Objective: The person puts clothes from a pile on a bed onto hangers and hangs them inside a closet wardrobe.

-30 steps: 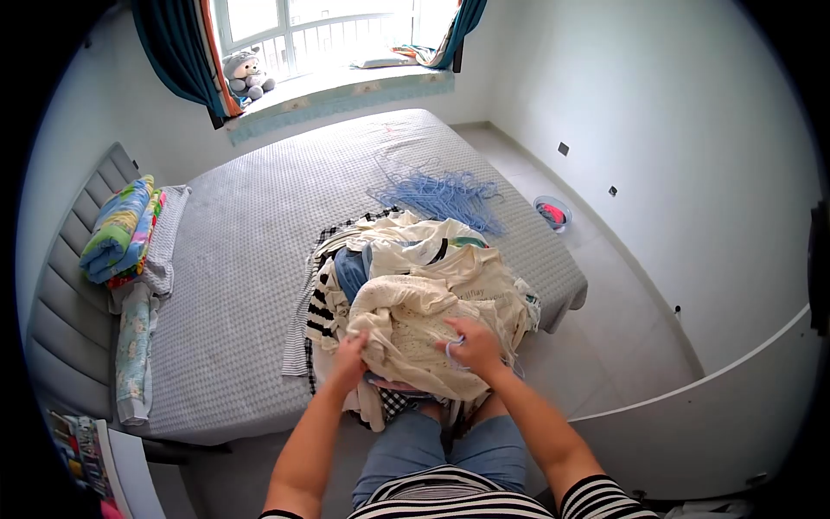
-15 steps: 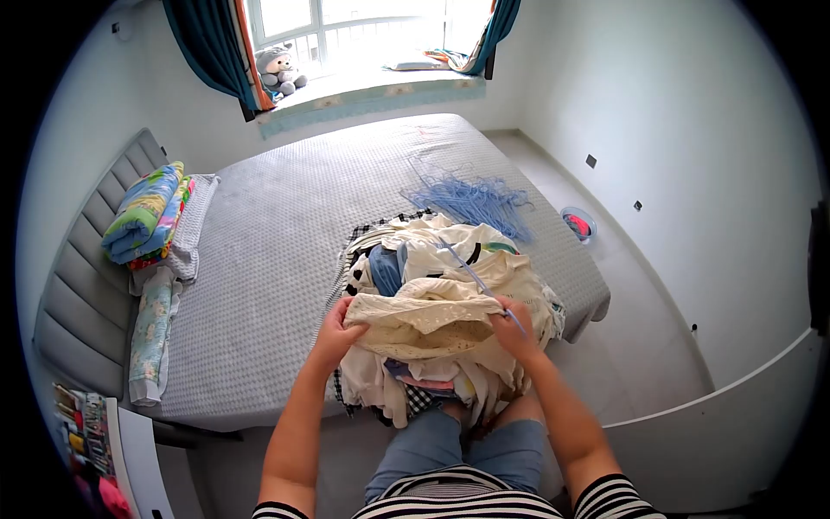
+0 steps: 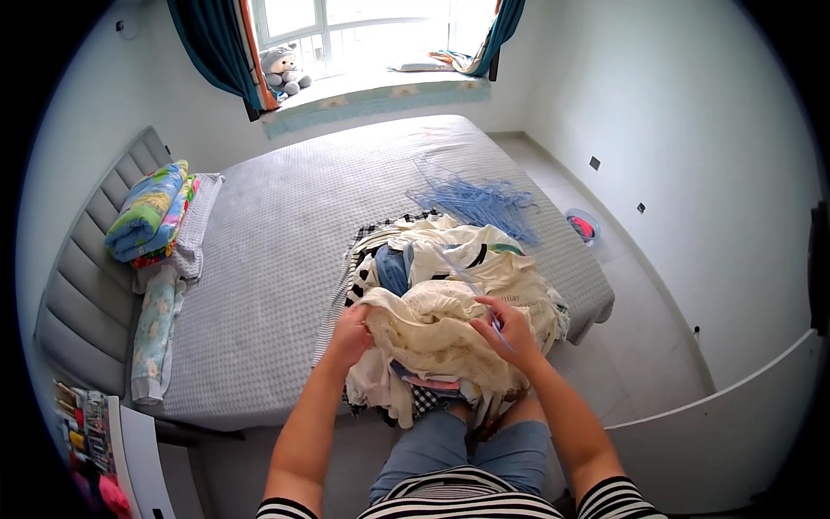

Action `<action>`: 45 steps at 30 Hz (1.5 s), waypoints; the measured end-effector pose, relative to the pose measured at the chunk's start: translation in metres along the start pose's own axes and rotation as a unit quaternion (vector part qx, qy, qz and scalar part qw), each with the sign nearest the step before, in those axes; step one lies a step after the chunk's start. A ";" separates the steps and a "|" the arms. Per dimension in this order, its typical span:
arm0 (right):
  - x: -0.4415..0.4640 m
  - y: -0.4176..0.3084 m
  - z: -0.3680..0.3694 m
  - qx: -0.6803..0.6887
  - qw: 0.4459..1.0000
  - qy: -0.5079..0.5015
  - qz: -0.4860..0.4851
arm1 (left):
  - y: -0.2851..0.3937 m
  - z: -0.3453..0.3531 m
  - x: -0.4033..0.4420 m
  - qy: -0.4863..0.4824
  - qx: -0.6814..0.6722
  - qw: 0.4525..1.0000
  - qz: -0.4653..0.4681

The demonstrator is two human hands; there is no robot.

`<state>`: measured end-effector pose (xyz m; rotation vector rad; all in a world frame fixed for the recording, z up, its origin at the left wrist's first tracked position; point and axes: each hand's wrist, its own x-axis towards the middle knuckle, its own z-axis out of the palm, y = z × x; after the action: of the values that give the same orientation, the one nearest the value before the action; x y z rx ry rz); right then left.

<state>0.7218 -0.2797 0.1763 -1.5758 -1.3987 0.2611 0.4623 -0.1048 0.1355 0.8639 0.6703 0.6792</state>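
A cream eyelet garment [image 3: 432, 324] is bunched up over the near side of a heap of clothes [image 3: 519, 290] on the bed. My left hand [image 3: 350, 336] is closed on its left edge. Over the garment's right side, my right hand [image 3: 506, 333] pinches a thin pale-blue clothes hanger [image 3: 497, 329]. Part of the hanger is blurred and hard to trace against the cream cloth. White, cream and denim pieces lie in the heap, with a black-and-white checked cloth [image 3: 422, 400] showing below.
A tangle of blue hangers [image 3: 488, 206] lies beyond the heap on the grey bedspread [image 3: 268, 233]. Folded quilts [image 3: 147, 212] and a floral pillow [image 3: 154, 333] are by the headboard. On the floor to the right stands a basin [image 3: 584, 227] with something red inside.
The garment's edge, stretched between both hands before, has gone slack and sagged. My right hand has come off that edge and keeps the hanger; my left hand still grips the cloth.
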 end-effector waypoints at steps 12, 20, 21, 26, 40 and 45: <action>-0.044 0.005 -0.012 0.042 0.992 -0.030 0.113 | -0.018 0.044 0.063 0.060 0.381 0.885 0.259; -0.003 0.011 0.006 0.195 0.973 -0.065 0.108 | 0.046 0.068 -0.013 -0.079 0.679 0.532 0.499; 0.000 0.012 0.001 0.165 0.978 -0.078 0.103 | 0.039 0.050 -0.003 -0.089 0.676 0.572 0.455; -0.010 0.011 0.013 -0.076 0.988 0.117 -0.058 | 0.024 0.027 0.008 -0.065 0.611 0.696 0.372; -0.050 0.052 0.006 -0.490 0.837 -0.223 -0.098 | 0.048 -0.027 -0.017 0.002 0.562 0.776 0.285; -0.022 0.036 -0.058 -0.246 0.960 -0.059 -0.116 | 0.042 -0.069 -0.055 0.005 0.547 0.801 0.246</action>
<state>0.7786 -0.3233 0.1690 -1.7883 -1.8238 -0.1522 0.3663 -0.0956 0.1512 2.1716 0.8544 0.7316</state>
